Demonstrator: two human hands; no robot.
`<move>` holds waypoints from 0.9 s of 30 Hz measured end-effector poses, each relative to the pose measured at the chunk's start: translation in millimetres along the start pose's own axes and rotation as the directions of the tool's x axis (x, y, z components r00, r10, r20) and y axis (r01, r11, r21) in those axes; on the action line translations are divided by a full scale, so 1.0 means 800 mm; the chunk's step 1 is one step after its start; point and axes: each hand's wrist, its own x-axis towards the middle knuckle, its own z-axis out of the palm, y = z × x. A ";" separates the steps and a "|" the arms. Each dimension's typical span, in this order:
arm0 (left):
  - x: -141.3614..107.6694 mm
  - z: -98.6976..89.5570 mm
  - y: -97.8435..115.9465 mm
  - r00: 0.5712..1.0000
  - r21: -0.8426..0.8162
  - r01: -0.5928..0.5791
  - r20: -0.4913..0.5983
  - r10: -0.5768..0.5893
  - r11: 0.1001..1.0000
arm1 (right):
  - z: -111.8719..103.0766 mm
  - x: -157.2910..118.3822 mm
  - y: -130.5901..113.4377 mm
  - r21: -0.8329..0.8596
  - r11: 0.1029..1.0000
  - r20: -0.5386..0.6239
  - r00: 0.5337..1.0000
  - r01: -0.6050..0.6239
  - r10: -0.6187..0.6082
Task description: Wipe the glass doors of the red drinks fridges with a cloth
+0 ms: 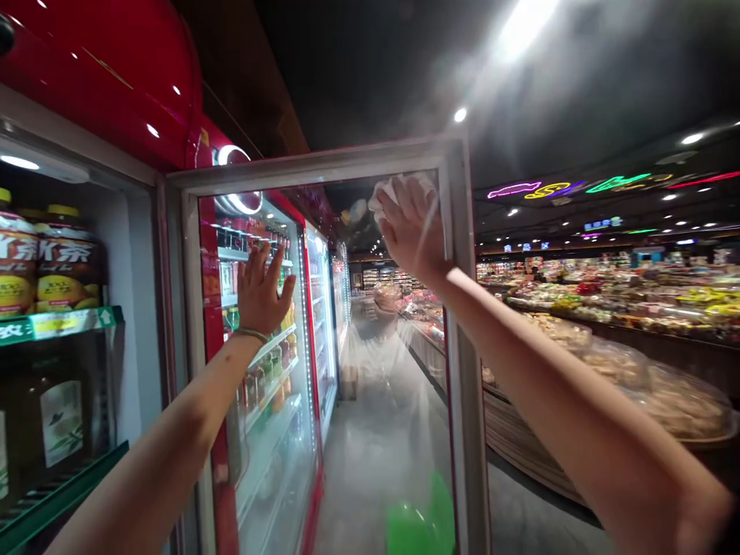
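An open glass fridge door (370,432) with a grey frame stands in front of me, hinged at the left. My right hand (412,231) presses a crumpled white cloth (384,193) flat against the glass, near the door's upper right corner. Lower and to the left, my left hand (264,293) lies with fingers spread against the same pane, with nothing in it. A thin band circles the left wrist. Smears show on the glass below the cloth.
Bottled drinks (66,258) fill shelves in the open red fridge (98,69) at left. More lit fridges (321,308) line the aisle beyond the glass. Heaped goods (624,370) lie on a curved display at right. Something green (413,528) shows low through the pane.
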 end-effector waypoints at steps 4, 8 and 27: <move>-0.013 -0.014 -0.024 0.996 0.048 0.049 0.071 -0.053 0.998 | 0.006 -0.078 -0.059 0.059 0.965 0.095 0.961 0.254 -0.259; -0.028 -0.035 -0.066 0.989 0.089 0.058 0.127 -0.069 0.994 | 0.000 -0.116 -0.048 0.170 0.820 0.169 0.804 0.546 -0.570; -0.029 -0.041 -0.158 0.915 0.166 -0.285 0.340 0.216 0.944 | 0.128 -0.127 -0.057 0.201 0.957 -0.032 0.975 -0.208 0.218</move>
